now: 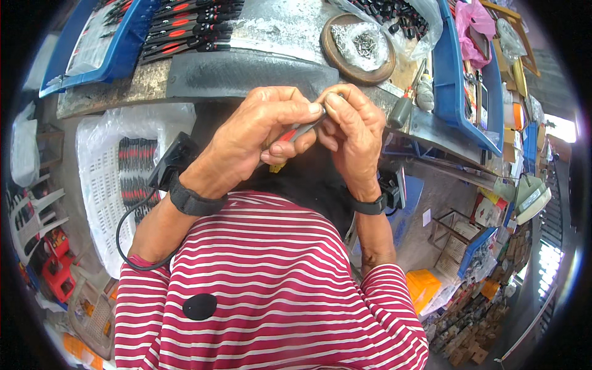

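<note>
"Checking head view: where's the red-and-black piece?"

"Twelve o'clock off frame centre, far end slanting toward two."

"Grip?"

"Left hand wrapped round it, lower fingers curled under, thumb up near the far end. Right hand pinching thumb to forefinger at that end. Separate small part in the pinch? Can't tell, fingertips cover it."

"How to do this well?"

"My call: left just steadies, body of the piece snug on the curled fingers. Right does the fine work, small moves, light pressure. Thumbs close, but neither hiding the tip. Looks held short of the near edge of the bench, so anything dropped would probably miss it; further in is safer."

"Around it?"

"Stack of similar pieces on the bench, eleven o'clock. Round brown dish, one o'clock, with a clear bag of small metal parts inside. White crate, nine o'clock, holding rows of more pieces. Blue tray, two o'clock."
</note>
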The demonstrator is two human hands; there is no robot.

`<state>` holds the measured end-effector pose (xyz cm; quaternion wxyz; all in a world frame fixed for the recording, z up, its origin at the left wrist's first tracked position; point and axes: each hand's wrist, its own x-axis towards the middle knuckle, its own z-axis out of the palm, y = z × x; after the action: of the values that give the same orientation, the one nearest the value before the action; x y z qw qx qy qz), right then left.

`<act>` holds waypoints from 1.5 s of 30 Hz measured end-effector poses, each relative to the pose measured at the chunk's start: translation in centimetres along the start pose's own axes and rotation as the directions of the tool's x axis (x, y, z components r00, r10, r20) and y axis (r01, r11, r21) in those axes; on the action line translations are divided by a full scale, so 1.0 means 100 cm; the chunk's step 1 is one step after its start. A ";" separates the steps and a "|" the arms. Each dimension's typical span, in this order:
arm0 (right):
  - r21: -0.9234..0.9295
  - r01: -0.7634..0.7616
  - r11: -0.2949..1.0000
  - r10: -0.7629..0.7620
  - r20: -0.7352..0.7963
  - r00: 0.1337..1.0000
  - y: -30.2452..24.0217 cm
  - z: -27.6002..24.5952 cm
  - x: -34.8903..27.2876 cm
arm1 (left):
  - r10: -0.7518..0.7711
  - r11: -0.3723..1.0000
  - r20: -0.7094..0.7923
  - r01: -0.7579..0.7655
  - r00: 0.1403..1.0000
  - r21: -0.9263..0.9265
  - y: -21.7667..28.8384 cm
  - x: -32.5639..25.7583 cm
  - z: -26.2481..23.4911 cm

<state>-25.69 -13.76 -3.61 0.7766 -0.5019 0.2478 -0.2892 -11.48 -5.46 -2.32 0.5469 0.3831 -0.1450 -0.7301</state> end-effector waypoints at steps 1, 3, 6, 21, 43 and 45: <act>-0.041 0.034 0.999 -0.034 -0.014 0.999 0.001 0.001 -0.001 | 0.005 1.000 0.000 -0.005 1.000 -0.013 0.000 0.000 0.000; -0.036 0.032 0.999 -0.032 -0.012 0.999 0.000 0.001 -0.001 | 0.007 1.000 0.017 -0.007 1.000 0.008 0.002 0.000 0.000; 0.163 -0.058 0.985 0.056 0.019 0.998 -0.001 -0.001 0.002 | -0.021 0.999 0.006 0.020 1.000 0.032 0.003 -0.001 0.000; -0.135 -0.039 0.990 0.039 -0.001 0.999 -0.014 -0.008 0.000 | 0.106 0.966 -0.064 -0.087 0.992 0.244 0.005 -0.001 0.009; -0.922 0.257 -0.290 -0.339 0.350 0.873 -0.034 -0.063 0.083 | 0.180 0.887 -0.031 -0.149 0.983 0.437 0.005 -0.002 -0.001; -0.925 0.243 -0.291 -0.346 0.339 0.875 -0.031 -0.062 0.085 | 0.177 0.896 -0.031 -0.148 0.984 0.420 0.006 -0.002 -0.001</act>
<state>-24.48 -24.67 -3.83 -0.0020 -0.9436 0.2700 -0.1918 -10.97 -5.41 -1.95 0.5163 0.5019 -0.3098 -0.6209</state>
